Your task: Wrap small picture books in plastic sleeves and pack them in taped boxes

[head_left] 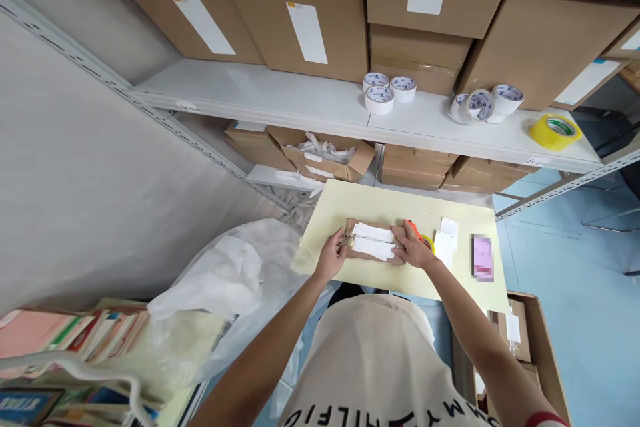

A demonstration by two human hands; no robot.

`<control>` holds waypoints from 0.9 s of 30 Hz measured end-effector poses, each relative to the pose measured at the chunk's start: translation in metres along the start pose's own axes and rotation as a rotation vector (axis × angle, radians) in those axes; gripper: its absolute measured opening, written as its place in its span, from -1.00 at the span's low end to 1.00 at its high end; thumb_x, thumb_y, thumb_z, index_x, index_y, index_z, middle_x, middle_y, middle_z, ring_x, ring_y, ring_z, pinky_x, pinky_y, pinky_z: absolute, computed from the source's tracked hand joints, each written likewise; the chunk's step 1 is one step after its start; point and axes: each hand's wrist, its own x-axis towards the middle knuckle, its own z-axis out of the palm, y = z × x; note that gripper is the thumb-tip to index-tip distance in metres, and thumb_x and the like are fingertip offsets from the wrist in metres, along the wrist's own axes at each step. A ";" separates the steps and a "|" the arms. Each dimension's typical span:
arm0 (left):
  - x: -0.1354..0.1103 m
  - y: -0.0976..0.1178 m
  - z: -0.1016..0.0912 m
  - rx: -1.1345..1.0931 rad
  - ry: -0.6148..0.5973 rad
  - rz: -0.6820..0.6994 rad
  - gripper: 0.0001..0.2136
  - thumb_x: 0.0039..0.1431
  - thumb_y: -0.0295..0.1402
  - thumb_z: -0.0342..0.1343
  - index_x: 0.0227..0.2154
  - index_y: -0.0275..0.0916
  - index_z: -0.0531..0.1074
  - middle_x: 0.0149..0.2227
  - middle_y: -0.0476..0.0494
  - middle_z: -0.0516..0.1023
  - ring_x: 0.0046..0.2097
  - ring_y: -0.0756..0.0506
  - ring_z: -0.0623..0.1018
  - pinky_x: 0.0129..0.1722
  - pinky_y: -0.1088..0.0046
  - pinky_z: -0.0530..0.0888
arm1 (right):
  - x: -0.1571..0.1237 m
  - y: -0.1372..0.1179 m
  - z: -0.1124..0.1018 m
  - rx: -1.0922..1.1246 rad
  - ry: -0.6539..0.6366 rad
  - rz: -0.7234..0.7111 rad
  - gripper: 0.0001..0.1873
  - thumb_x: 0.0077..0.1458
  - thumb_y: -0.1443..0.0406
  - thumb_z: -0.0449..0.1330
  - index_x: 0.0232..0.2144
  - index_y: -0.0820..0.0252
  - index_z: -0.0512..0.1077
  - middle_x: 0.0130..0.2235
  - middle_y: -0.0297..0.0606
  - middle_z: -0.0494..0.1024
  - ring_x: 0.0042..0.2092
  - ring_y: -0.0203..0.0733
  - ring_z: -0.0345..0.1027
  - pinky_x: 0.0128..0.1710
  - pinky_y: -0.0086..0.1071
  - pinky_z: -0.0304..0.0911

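One brown package (367, 256), white strips (373, 233) on top; flat on cream table (327, 210); left hand (332, 255) clasping its left end, right hand (414, 248) its right.

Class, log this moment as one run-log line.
left hand: on left end of cardboard package; right hand: on its right end; white strips: on its top; phone: on table
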 end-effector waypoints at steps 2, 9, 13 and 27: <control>-0.001 0.005 -0.004 0.134 0.002 0.062 -0.50 0.19 -0.40 -0.03 0.22 -0.25 0.22 0.08 -0.33 0.45 -0.02 -0.16 0.53 -0.05 0.25 0.52 | 0.001 -0.008 -0.001 0.000 0.000 0.007 -0.31 0.26 0.04 0.03 0.35 -0.08 -0.06 0.44 -0.26 -0.35 0.41 0.13 -0.26 0.28 0.00 0.02; 0.011 0.038 -0.008 0.615 -0.238 0.416 -0.26 0.12 -0.02 0.11 0.29 -0.28 0.13 0.38 -0.38 0.02 0.38 -0.37 0.04 0.29 -0.01 0.07 | 0.014 -0.015 -0.008 -0.006 -0.053 -0.009 -0.36 0.30 0.09 -0.03 0.36 0.00 -0.05 0.44 -0.25 -0.45 0.35 0.11 -0.02 0.27 -0.10 0.07; 0.022 0.041 0.001 0.692 -0.336 0.455 -0.21 0.13 0.03 0.09 0.32 -0.32 0.07 0.37 -0.40 0.05 0.38 -0.34 0.06 0.31 -0.01 0.02 | 0.016 -0.016 -0.007 -0.025 0.009 -0.032 -0.38 0.28 0.08 0.02 0.33 0.01 0.05 0.44 -0.23 -0.39 0.36 0.11 -0.05 0.24 -0.12 0.13; 0.010 0.030 0.011 0.770 -0.311 0.431 -0.27 0.21 -0.01 0.03 0.33 -0.29 0.05 0.35 -0.39 0.09 0.37 -0.34 0.09 0.30 -0.03 0.03 | -0.030 0.005 0.050 0.006 0.113 0.503 -0.37 0.17 0.18 0.14 0.25 0.24 0.16 -0.03 0.05 0.52 0.03 0.09 0.39 -0.10 -0.18 0.32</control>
